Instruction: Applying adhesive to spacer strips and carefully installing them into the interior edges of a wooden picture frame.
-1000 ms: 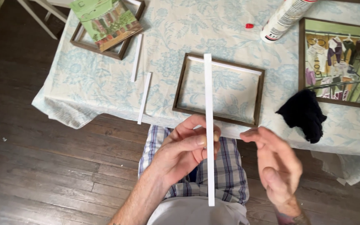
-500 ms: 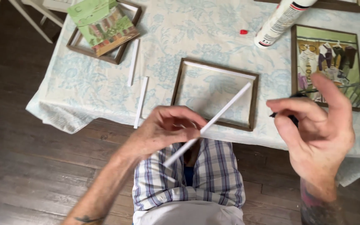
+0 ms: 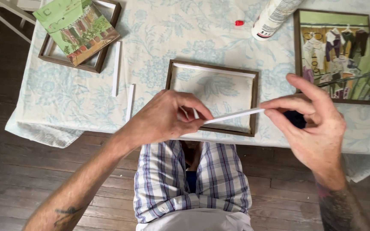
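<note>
dark floorboards run under a table (image 3: 86, 111) spread with a pale floral cloth. left hand (image 3: 163, 117) pinches one end of a thin white strip (image 3: 232, 116), right hand (image 3: 311, 124) pinches the other, above the near edge of an empty brown frame (image 3: 213, 97). two more strips (image 3: 123, 81) lie left.

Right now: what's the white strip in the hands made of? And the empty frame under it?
White strip: looks like painted wood or plastic, matte, held straight between the left hand and right hand with no sag; which one is unclear. Empty frame: probably wood, dark brown, dull finish, with mitred-looking corners. The tablecloth shows through its opening, so there seems to be no backing or glass.
</note>
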